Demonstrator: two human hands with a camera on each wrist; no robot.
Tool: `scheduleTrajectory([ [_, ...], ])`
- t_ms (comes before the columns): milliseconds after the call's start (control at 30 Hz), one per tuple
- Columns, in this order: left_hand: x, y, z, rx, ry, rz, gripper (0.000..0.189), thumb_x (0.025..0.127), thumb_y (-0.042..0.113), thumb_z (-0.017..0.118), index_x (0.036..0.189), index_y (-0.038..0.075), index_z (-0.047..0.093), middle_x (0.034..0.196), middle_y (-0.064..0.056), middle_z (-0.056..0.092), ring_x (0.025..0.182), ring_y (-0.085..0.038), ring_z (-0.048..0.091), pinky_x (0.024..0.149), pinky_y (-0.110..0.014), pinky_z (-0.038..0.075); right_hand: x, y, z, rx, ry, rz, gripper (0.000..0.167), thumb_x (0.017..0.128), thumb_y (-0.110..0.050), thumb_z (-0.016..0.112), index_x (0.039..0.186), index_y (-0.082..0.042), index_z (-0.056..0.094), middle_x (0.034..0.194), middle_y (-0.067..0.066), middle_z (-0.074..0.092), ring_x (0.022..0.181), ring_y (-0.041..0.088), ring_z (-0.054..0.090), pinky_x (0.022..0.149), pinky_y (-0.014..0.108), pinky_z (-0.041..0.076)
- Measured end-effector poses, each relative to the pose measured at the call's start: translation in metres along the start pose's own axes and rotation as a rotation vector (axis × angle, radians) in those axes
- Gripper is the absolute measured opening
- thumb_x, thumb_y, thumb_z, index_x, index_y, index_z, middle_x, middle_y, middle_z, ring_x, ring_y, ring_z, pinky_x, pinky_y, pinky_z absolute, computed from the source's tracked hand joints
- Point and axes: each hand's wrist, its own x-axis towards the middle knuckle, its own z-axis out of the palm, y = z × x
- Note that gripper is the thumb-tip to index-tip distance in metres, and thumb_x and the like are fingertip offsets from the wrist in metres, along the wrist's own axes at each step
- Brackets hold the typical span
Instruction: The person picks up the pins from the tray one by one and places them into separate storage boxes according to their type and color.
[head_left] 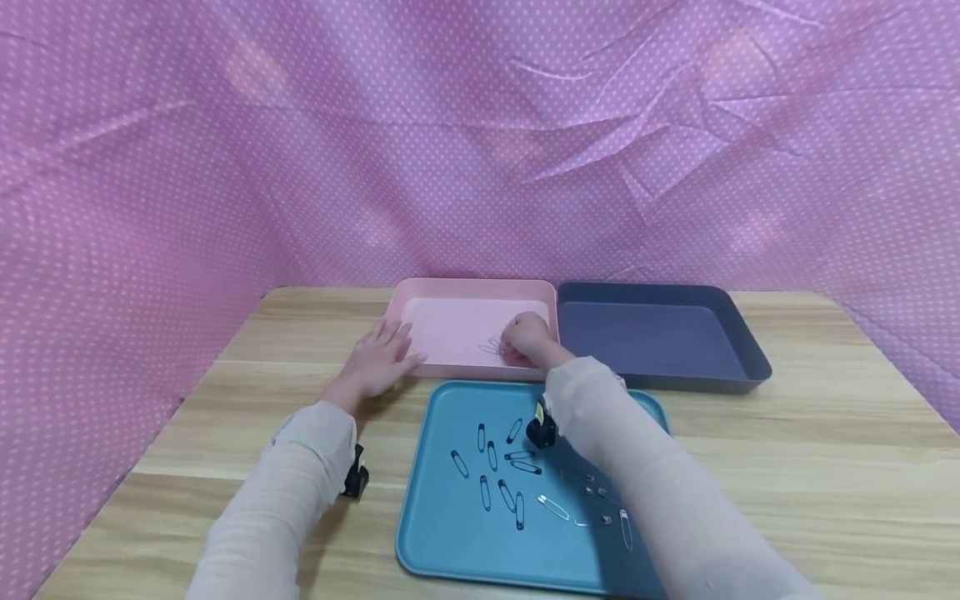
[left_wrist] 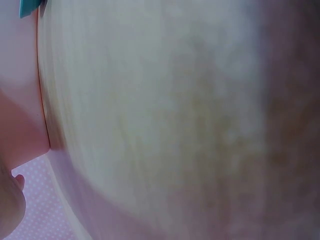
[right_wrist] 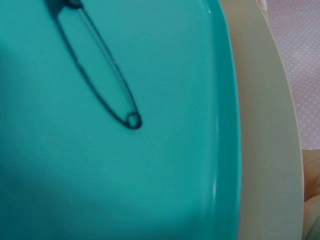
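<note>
My right hand [head_left: 527,335] reaches down inside the pink tray [head_left: 480,372] near its front right, fingers curled. Beside the fingertips lie a few silver safety pins [head_left: 491,347]; I cannot tell whether the fingers pinch one. My left hand [head_left: 378,358] rests with spread fingers at the pink tray's front left corner. Nearer, a teal tray [head_left: 450,550] has several black safety pins [head_left: 485,492] scattered on its left half. Silver safety pins [head_left: 553,507] lie on its right side, partly under the right forearm. One dark pin [right_wrist: 97,75] looms large in the right wrist view.
A dark blue-grey tray [head_left: 652,337] stands right of the pink one, side by side with it. All three trays are on a wood-grain table [head_left: 840,467]. A pink dotted cloth [head_left: 480,167] hangs behind and around the table.
</note>
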Motion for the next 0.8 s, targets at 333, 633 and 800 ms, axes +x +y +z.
scheduleTrajectory([
  [333,0.000,0.001,-0.002,-0.009,-0.006,0.001,0.066,0.089,0.048,0.032,0.138,0.007,0.014,0.142,-0.015,0.007,0.128,-0.032,-0.005,0.101,-0.049,0.004,-0.004,0.000,-0.007,0.044,-0.035,0.013,0.006,0.075,-0.001,0.055,0.076,0.000,0.060,0.061,0.006,0.056,0.049,0.014,0.052,0.042,0.022,0.044],
  [633,0.000,0.000,0.000,0.002,0.004,-0.001,0.066,0.089,0.048,0.031,0.138,0.007,0.015,0.142,-0.014,0.008,0.128,-0.032,-0.003,0.101,-0.049,0.004,-0.016,-0.002,-0.018,0.038,-0.099,-0.132,0.011,0.079,-0.003,0.054,0.083,0.004,0.062,0.076,0.010,0.060,0.064,0.016,0.055,0.056,0.024,0.048],
  [800,0.000,0.001,0.000,0.001,0.003,-0.005,0.066,0.089,0.049,0.031,0.138,0.008,0.014,0.143,-0.014,0.007,0.128,-0.032,-0.004,0.101,-0.049,0.004,-0.028,-0.007,-0.024,0.057,-0.137,-0.150,0.013,0.082,-0.004,0.051,0.087,0.006,0.060,0.082,0.013,0.059,0.068,0.018,0.056,0.061,0.027,0.050],
])
